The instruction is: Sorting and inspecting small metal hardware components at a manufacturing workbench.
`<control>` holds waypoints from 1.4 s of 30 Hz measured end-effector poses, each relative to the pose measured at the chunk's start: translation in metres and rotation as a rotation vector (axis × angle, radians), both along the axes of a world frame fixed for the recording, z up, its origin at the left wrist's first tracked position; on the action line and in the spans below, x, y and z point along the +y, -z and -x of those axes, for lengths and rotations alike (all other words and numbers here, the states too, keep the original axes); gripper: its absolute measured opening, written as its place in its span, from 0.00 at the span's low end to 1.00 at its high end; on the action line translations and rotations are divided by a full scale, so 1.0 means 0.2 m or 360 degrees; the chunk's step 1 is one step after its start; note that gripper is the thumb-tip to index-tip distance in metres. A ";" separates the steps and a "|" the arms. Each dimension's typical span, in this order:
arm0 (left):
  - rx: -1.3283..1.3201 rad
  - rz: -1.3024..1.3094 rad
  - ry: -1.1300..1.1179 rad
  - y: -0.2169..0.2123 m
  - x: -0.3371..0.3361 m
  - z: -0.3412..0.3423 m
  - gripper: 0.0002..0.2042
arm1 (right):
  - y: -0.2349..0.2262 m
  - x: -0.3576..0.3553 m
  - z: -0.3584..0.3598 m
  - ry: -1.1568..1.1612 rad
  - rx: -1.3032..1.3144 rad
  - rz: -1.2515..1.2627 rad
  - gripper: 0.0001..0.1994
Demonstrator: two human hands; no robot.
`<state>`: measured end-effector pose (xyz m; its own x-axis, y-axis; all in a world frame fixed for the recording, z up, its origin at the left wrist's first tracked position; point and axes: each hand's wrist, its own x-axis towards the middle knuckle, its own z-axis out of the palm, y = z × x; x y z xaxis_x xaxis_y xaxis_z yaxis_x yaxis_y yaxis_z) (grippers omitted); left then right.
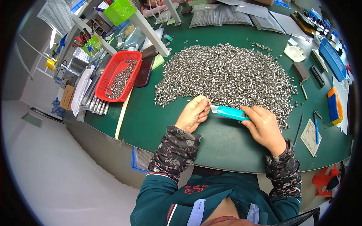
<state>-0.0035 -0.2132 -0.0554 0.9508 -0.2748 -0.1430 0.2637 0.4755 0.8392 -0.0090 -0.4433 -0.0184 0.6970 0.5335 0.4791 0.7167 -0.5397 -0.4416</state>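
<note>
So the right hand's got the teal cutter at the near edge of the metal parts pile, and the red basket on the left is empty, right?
Not quite. The red basket is not empty: the head view shows a layer of small metal parts inside it. The rest stands: the right hand holds the teal cutter at the near edge of the metal parts pile.

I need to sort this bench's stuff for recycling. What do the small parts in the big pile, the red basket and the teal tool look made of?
Small parts: likely bare metal, silvery and glinting. Red basket: apparently moulded plastic, uniform glossy red with slotted walls. Teal tool, held in the right hand: probably a smooth plastic body; its pale tip near the left hand could be metal.
</note>
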 end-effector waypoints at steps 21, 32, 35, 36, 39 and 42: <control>-0.0204 -0.0103 -0.0089 0.01 -0.02 0.00 0.06 | 0.04 0.01 -0.01 0.0000 0.0303 0.0041 0.12; -0.0164 -0.0075 -0.0053 0.03 0.00 -0.01 0.07 | 0.06 0.02 -0.01 0.0059 0.0080 0.0046 0.13; -0.0162 -0.0070 -0.0035 0.03 0.00 -0.01 0.08 | 0.06 0.02 -0.01 0.0063 0.0008 0.0041 0.13; -0.0153 -0.0089 -0.0025 0.03 0.01 -0.01 0.07 | 0.06 0.02 -0.01 0.0063 -0.0016 0.0050 0.14; -0.0134 -0.0098 -0.0011 0.03 0.01 -0.01 0.06 | 0.05 0.02 -0.01 0.0063 -0.0056 0.0056 0.15; -0.0114 -0.0099 0.0018 0.02 0.02 -0.01 0.06 | 0.06 0.02 -0.01 0.0069 -0.0082 0.0065 0.15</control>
